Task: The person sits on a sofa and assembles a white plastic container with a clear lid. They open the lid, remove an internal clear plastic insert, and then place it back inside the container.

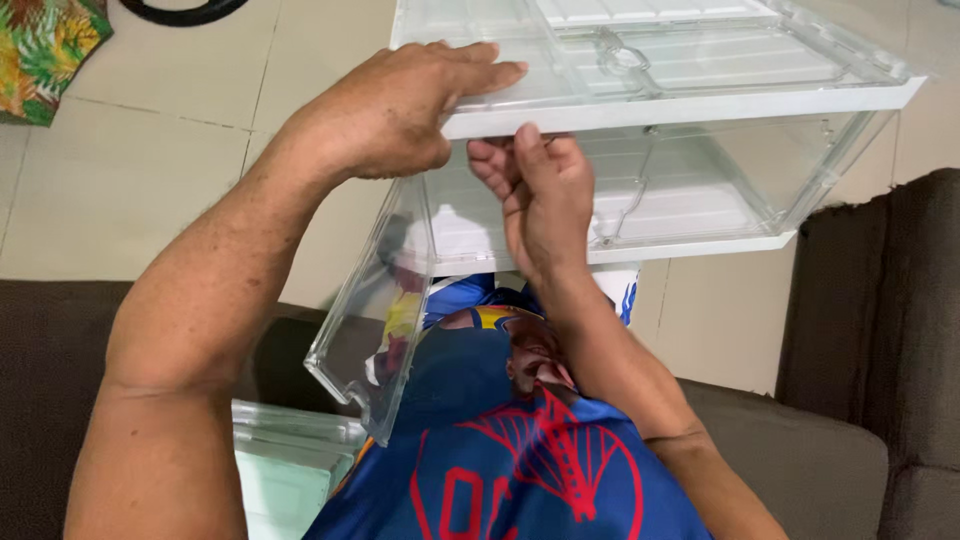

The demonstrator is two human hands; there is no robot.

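Observation:
A clear plastic box with white frame edges is held up in front of me over my lap. My left hand presses flat on the box's top panel at its near-left corner. Under the top white edge, my right hand curls its fingers on the box's front rim. A clear plastic door panel hangs open downward from the box's left side, toward my blue and red shirt.
A dark brown sofa wraps around me on both sides. Pale floor tiles lie beyond. A leaf-patterned cloth sits at the top left. More clear plastic parts lie by my left forearm.

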